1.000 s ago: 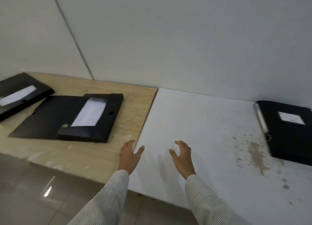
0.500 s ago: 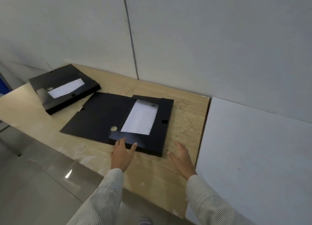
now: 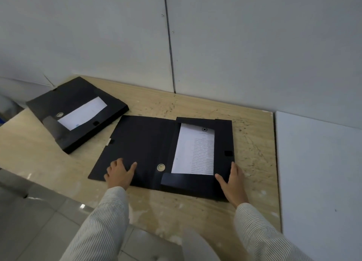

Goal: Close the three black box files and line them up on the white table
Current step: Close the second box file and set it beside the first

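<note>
Black and lying open between the hands, the nearer box file (image 3: pixel 156 153) shows its printed sheet (image 3: pixel 194 149). The left hand (image 3: pixel 119 172) rests flat on its cover; the right hand (image 3: pixel 233 182) cups its corner. Beyond the left hand, a second box file (image 3: pixel 78 112) also gapes. Neither is on the white table (image 3: pixel 317 172), right of the right hand.

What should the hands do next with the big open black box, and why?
Probably the left hand should lift the open cover it lies on and fold it over the paper, while the right hand steadies the tray's near right corner. The box file is still wide open on the wooden table.
</note>
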